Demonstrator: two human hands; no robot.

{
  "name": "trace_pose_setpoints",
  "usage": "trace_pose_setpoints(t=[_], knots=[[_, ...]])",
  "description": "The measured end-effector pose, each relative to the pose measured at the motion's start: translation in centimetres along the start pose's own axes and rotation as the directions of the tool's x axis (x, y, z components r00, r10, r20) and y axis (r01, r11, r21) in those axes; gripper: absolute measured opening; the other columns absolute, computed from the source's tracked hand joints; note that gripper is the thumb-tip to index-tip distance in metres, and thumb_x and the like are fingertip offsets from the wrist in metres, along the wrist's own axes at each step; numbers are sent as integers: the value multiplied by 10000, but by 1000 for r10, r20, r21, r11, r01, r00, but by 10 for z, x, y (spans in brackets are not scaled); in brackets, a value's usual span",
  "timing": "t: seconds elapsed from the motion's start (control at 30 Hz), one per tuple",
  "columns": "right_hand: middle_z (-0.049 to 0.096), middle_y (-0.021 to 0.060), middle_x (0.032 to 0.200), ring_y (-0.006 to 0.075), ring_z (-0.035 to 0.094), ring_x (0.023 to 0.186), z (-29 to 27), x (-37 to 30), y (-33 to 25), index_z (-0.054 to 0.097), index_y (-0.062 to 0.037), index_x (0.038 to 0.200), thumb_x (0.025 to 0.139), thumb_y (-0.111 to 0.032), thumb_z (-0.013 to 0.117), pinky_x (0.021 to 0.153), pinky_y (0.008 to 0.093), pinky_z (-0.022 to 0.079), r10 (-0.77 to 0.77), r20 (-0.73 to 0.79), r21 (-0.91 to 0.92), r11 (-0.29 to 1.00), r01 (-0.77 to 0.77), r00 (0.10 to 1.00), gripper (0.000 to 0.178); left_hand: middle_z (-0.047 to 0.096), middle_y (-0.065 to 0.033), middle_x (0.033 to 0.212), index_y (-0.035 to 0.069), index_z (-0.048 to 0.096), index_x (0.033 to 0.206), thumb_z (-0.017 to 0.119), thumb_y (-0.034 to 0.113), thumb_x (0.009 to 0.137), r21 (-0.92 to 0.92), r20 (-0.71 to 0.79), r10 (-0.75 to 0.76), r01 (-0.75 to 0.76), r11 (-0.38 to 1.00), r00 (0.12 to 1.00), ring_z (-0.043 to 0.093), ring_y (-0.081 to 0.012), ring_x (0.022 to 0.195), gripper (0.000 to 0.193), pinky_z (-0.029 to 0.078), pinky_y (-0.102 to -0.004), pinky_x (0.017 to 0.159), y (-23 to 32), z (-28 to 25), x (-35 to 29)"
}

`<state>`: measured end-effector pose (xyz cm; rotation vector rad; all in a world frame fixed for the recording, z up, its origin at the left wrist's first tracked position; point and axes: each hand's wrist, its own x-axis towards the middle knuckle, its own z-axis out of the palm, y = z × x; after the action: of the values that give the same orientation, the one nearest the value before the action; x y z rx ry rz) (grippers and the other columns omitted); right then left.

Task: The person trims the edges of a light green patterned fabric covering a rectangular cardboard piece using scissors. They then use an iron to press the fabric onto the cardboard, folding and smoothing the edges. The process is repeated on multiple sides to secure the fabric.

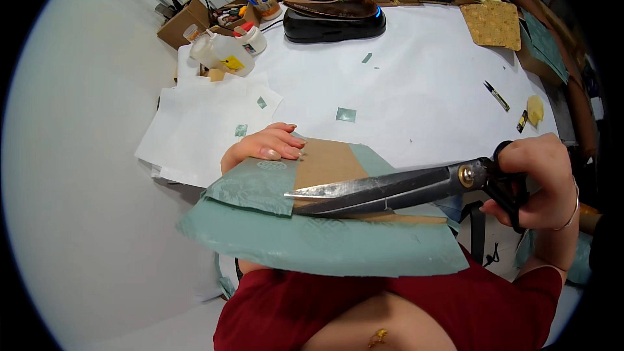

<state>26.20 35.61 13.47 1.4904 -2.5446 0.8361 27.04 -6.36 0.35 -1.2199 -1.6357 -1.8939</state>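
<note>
In front of my chest, a brown board [328, 166] is partly covered with pale green patterned fabric [325, 244], which extends past its near side as a wide flap. My left hand [270, 144] grips the board's far left edge, fingers over the top and the thumb side hidden. At the right, my right hand [539, 179] is closed round the black handles of large scissors [416, 188]. Their long blades point left across the board and are slightly parted, tips by a slit where the fabric layers meet. The lower blade lies close along that near edge.
On the white table stand an iron [335, 10] on its base, a plastic bottle [224, 55] and a white jar [251, 40]. Green scraps [346, 115], white sheets [179, 130], small snips [497, 95] and a gold patterned piece [492, 25] lie around.
</note>
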Motion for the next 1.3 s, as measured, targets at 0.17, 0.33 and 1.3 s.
trace_pose_setpoints(t=[0.17,0.33,1.3], knots=[[624,51,709,166,579,503,3,1,0,635,-57,873,579,-196,943,456,242,417,-9,-1,47,999,9,1000,448,641,-198,1207,69,502,1266,494,282,1059,-38,212,-13,21,999,977,595,-401,1213,297,279,-613,1152,-1,-14,3],[631,65,712,183,600,511,8,5,1,633,-43,873,580,-211,946,456,242,421,-34,3,101,994,34,999,460,639,-193,1199,72,502,1256,482,282,1063,-34,209,-26,34,999,978,599,-396,1202,286,283,-605,1151,2,-6,5],[664,78,680,164,661,507,12,6,-3,603,-42,861,600,-250,951,440,204,445,-8,48,133,991,2,999,482,645,-200,1182,73,521,1228,469,296,1066,-88,193,-33,51,995,981,614,-393,1180,281,300,-597,1127,-5,0,7]])
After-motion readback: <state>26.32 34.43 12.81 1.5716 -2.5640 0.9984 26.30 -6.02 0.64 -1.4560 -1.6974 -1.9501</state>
